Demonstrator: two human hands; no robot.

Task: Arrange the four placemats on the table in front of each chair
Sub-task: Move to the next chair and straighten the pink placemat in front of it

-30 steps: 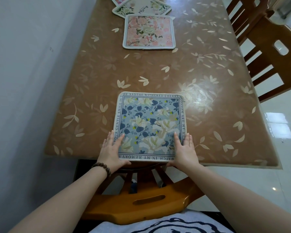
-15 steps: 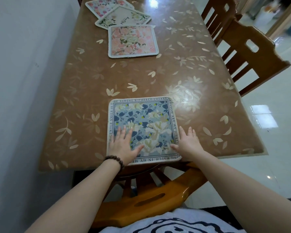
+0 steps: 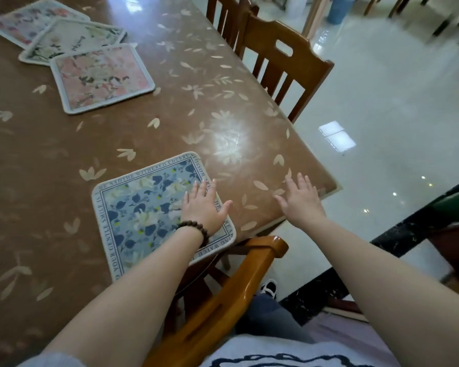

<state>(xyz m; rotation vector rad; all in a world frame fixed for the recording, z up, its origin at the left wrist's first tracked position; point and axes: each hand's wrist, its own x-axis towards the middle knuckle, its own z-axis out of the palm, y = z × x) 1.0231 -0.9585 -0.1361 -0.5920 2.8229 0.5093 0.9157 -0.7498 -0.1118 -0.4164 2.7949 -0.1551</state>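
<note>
Head view: square woven floral placemat (image 3: 149, 205).

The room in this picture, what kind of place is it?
Probably a dining room: a long table with wooden chairs along it, placemats on it, and a shiny tiled floor.

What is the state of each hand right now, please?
Left hand: open, fingers straight, resting flat on the blue floral placemat.
Right hand: open, fingers spread, over the table corner, holding nothing.

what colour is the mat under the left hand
Blue and white floral placemat with a lettered border; head view.
</note>
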